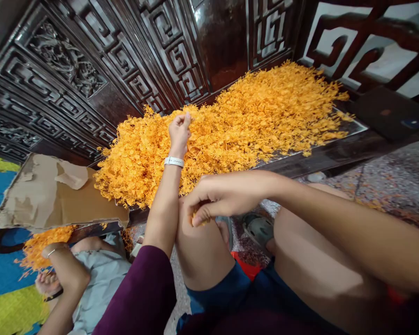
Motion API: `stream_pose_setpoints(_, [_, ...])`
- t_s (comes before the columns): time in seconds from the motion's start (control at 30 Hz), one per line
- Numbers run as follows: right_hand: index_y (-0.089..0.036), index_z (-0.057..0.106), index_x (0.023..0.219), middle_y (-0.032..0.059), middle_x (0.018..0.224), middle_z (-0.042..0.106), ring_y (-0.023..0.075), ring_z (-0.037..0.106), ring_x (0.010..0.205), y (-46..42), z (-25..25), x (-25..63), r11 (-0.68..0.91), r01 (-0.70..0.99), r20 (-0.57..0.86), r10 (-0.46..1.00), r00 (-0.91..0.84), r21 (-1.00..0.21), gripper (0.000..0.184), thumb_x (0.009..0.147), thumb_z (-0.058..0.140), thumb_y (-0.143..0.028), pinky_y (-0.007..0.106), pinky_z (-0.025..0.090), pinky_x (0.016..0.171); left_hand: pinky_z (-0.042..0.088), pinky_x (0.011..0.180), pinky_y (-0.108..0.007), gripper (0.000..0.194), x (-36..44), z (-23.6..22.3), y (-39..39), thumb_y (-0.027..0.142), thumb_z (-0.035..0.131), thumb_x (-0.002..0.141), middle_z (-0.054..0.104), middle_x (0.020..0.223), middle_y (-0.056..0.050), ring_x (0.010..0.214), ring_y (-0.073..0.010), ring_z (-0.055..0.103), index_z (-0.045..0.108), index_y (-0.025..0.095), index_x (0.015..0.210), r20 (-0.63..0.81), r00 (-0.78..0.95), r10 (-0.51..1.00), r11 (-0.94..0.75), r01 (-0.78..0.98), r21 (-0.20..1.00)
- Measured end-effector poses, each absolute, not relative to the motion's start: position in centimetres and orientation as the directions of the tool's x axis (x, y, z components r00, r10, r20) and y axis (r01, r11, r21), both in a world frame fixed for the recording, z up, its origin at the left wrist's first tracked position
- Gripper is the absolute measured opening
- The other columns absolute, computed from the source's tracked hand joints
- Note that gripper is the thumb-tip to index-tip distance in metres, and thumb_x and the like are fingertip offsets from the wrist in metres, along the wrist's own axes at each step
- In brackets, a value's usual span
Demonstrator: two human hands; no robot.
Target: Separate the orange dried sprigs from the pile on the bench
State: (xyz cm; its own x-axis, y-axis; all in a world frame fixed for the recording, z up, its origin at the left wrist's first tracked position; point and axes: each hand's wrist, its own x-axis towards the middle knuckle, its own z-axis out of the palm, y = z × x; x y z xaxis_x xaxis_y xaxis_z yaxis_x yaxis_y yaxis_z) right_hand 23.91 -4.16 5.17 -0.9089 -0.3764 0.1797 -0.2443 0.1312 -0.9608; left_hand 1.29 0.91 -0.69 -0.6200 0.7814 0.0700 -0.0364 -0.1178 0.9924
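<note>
A long heap of orange artificial flower sprigs [265, 111] lies along the dark wooden bench. My left hand [179, 132], with a white band on the wrist, reaches over the heap. Its fingers are pinched together, and what they hold, if anything, is too small to make out. Nearer to me, my right hand [223, 197] is curled above my knee, in front of the heap. A bit of an orange flower sprig shows between its thumb and fingers; the rest is hidden by the hand.
Torn brown cardboard [56, 190] stands at the heap's left end. Beyond it, another person's hand [49, 283] is beside a smaller orange pile [50, 244]. A dark flat device [387, 111] lies at the bench's right. A carved wooden backrest [223, 42] rises behind.
</note>
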Motion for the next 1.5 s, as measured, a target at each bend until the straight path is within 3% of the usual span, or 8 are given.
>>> stream_pose_setpoints(0.07, [-0.015,0.071,0.099,0.0036,0.088,0.07,0.0131,0.062,0.077,-4.2,5.7,24.1,0.08,-0.226,0.19,-0.316,-0.929,-0.971,0.017,0.101,0.069,-0.032,0.027,0.05,0.073,0.03,0.057,-0.03,0.032,1.0,-0.6,0.5,0.044,0.083,0.091,0.062,0.075,0.003,0.057,-0.0088,0.035,0.066,0.024,0.073,0.138,-0.611,0.78,-0.152,0.029,0.988])
stream_pose_setpoints(0.17, [-0.019,0.07,0.101,0.0012,0.08,0.067,0.0127,0.058,0.069,-0.9,5.4,24.1,-0.09,-0.266,0.239,0.231,-0.943,-0.96,0.027,0.097,0.074,-0.045,0.027,0.047,0.066,0.035,0.063,-0.031,0.028,1.4,-0.7,0.1,0.039,0.078,0.097,0.062,0.073,0.001,0.065,-0.0096,0.043,0.07,0.024,0.075,0.254,-0.557,0.791,-0.189,0.172,0.967])
stream_pose_setpoints(0.33, [-0.024,0.056,0.082,-0.0014,0.059,0.044,0.0142,0.039,0.054,6.2,3.1,24.0,-0.335,-0.355,-0.034,0.768,-0.639,-0.873,0.037,0.101,0.058,-0.055,0.031,0.038,0.055,0.04,0.067,-0.029,0.023,2.4,-0.9,0.0,0.029,0.089,0.085,0.068,0.076,-0.003,0.072,-0.0123,0.053,0.075,0.023,0.068,0.33,-0.477,0.814,-0.216,0.279,0.936])
stream_pose_setpoints(0.57, [-0.022,0.057,0.081,-0.0009,0.067,0.051,0.0115,0.039,0.057,5.3,2.2,23.9,-0.157,-0.251,0.047,0.757,-0.652,-0.955,0.031,0.1,0.068,-0.044,0.03,0.038,0.056,0.035,0.06,-0.026,0.022,4.0,-0.2,0.4,0.018,0.096,0.073,0.07,0.085,-0.002,0.064,-0.0101,0.046,0.075,0.022,0.067,0.314,-0.455,0.833,-0.187,0.303,0.935])
stream_pose_setpoints(0.87, [-0.019,0.08,0.097,-0.0016,0.066,0.062,0.012,0.055,0.06,3.7,2.2,24.0,0.17,-0.066,0.092,0.153,-0.984,-0.983,0.02,0.085,0.083,-0.034,0.029,0.042,0.061,0.045,0.064,-0.026,0.025,3.2,-1.0,1.3,0.04,0.097,0.073,0.066,0.083,-0.004,0.081,-0.0164,0.055,0.077,0.025,0.069,0.343,-0.473,0.811,-0.203,0.321,0.925])
stream_pose_setpoints(1.13, [-0.026,0.062,0.1,0.0014,0.066,0.058,0.0178,0.05,0.06,6.4,2.8,24.4,-0.234,-0.324,0.02,0.783,-0.622,-0.917,0.042,0.095,0.06,-0.068,0.032,0.043,0.057,0.042,0.063,-0.026,0.019,3.1,-1.3,1.2,0.035,0.09,0.079,0.071,0.079,-0.003,0.075,-0.0146,0.055,0.077,0.026,0.069,0.349,-0.457,0.818,-0.201,0.342,0.918])
stream_pose_setpoints(1.33, [-0.025,0.059,0.098,0.0014,0.066,0.056,0.0154,0.042,0.056,7.3,1.3,24.0,-0.323,-0.334,-0.075,0.809,-0.584,-0.886,0.029,0.095,0.065,-0.053,0.031,0.038,0.053,0.035,0.058,-0.028,0.02,3.2,-1.3,1.2,0.034,0.096,0.075,0.075,0.089,-0.003,0.065,-0.0114,0.048,0.078,0.025,0.077,0.417,-0.426,0.803,-0.223,0.435,0.873])
stream_pose_setpoints(1.5, [-0.024,0.061,0.098,-0.0004,0.071,0.055,0.0138,0.044,0.058,5.2,0.9,22.4,-0.051,-0.173,0.058,0.818,-0.572,-0.984,0.027,0.083,0.082,-0.024,0.031,0.036,0.053,0.034,0.054,-0.027,0.035,2.8,-2.4,2.2,0.046,0.096,0.072,0.077,0.094,-0.002,0.06,-0.0094,0.047,0.076,0.024,0.091,0.583,-0.25,0.773,-0.375,0.561,0.738])
